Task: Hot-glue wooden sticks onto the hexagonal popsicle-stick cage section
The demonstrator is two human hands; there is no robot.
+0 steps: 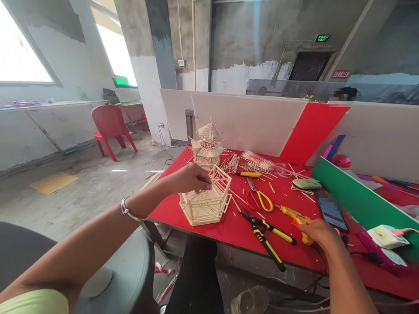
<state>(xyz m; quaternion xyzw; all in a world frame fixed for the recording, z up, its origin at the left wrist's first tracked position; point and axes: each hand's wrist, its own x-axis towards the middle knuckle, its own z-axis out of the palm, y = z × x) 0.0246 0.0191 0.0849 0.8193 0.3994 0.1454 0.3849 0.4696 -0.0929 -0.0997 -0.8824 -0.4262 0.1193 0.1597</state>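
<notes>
My left hand (195, 179) is over a hexagonal frame of thin wooden sticks (206, 209) with a slatted floor and low railings. Its fingers are pinched together by the frame's far rim; whatever they hold, if anything, is hidden. On the right, my right hand (322, 233) is closed around the handle of a yellow hot glue gun (294, 214), its nozzle pointing left, low over the red table. Between the hands lie black-and-yellow pliers (265, 233) and scissors with red and yellow handles (258, 198). A pagoda model of sticks (207, 148) stands behind the frame.
Loose sticks (258, 161) and a yellow utility knife (250, 174) lie on the red table (235, 233). To the right are a phone (332, 213), a pale green case (307, 183), a green board (353, 187) and a power strip (384, 253). White partitions (245, 122) stand behind.
</notes>
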